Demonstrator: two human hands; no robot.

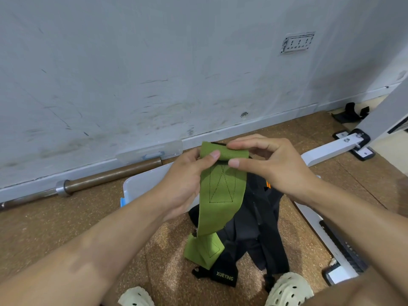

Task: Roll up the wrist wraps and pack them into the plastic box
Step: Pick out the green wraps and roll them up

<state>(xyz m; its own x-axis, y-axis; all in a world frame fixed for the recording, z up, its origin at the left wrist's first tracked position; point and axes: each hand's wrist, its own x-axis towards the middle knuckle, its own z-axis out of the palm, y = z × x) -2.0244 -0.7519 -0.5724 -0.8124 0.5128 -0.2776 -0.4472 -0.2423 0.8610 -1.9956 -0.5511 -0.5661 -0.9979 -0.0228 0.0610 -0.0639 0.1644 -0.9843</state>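
A green wrist wrap [220, 195] hangs in front of me, its top end curled over into a first turn. My left hand [187, 173] pinches that top end from the left, thumb on the fold. My right hand [271, 164] pinches the same curled end from the right, between thumb and fingers. The wrap's lower end [204, 250] lies folded on the floor, ending in a black tab printed XUEYING [224, 277]. Several black wraps [260, 235] lie in a heap under it. The clear plastic box [141, 184] stands on the floor behind my left hand, mostly hidden.
The box's clear lid [152, 152] leans against the grey wall. A barbell [106, 176] lies along the skirting. A white bench frame [331, 149] runs at the right, with black straps [351, 113] beyond it. Cork-patterned floor; my two pale clogs [289, 288] at the bottom.
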